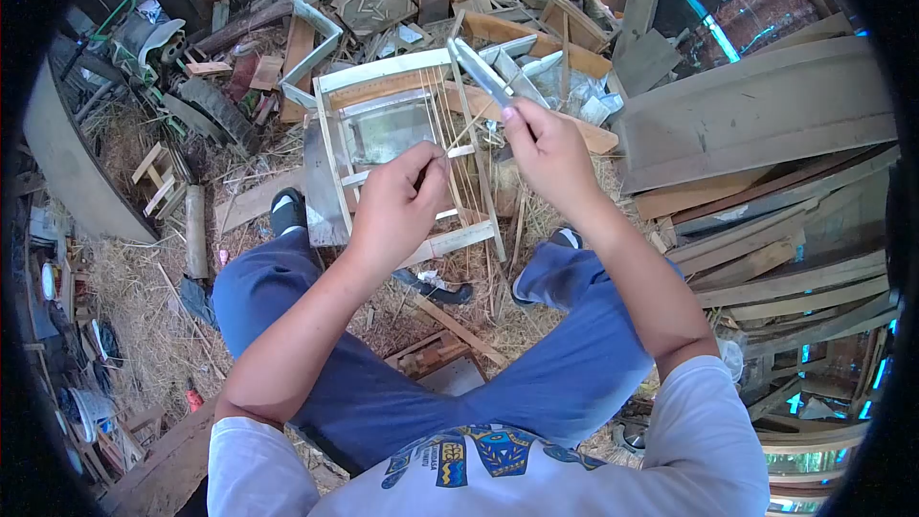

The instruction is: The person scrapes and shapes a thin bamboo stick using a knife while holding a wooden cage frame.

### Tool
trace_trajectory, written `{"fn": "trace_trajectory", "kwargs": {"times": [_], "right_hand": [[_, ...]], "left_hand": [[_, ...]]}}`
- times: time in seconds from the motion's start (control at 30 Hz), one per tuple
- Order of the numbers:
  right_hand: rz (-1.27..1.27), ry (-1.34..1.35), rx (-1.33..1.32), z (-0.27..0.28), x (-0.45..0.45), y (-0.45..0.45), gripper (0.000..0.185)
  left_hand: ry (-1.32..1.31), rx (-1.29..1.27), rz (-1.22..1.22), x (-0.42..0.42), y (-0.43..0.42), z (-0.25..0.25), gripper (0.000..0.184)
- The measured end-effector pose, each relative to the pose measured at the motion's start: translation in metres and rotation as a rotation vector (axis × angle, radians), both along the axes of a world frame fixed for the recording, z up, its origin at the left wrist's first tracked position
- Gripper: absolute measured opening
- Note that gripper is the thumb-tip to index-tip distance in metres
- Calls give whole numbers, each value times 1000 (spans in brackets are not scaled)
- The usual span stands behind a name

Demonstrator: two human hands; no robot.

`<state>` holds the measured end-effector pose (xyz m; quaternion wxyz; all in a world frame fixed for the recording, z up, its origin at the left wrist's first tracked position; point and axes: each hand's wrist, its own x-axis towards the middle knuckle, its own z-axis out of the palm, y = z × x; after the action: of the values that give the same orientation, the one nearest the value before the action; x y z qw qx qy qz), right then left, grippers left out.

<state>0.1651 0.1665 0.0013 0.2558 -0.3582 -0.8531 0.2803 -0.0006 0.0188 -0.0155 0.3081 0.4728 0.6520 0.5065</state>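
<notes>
My left hand [402, 196] is closed in a pinch on a thin strip [469, 130] that runs up toward the other hand. Over the right side of a light wooden frame [378, 70], my right hand [548, 148] is closed around a knife-like tool [483, 75], its pale blade pointing up and left. The frame stands between my feet, with crosspieces and several thin strips along its right side. Part of the frame is hidden behind my left hand.
Scrap boards and broken frames [378, 10] are heaped beyond the frame. Long planks [756, 115] are stacked at the right. A curved panel [81, 163] leans at the left. A dark curved object [436, 289] lies on the straw between my legs.
</notes>
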Motion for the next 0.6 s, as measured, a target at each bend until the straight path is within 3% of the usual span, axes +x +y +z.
{"fn": "trace_trajectory", "kwargs": {"times": [0.6], "right_hand": [[58, 32, -214, -8, -8, -25, 30]], "left_hand": [[143, 20, 44, -1, -3, 8, 13]]}}
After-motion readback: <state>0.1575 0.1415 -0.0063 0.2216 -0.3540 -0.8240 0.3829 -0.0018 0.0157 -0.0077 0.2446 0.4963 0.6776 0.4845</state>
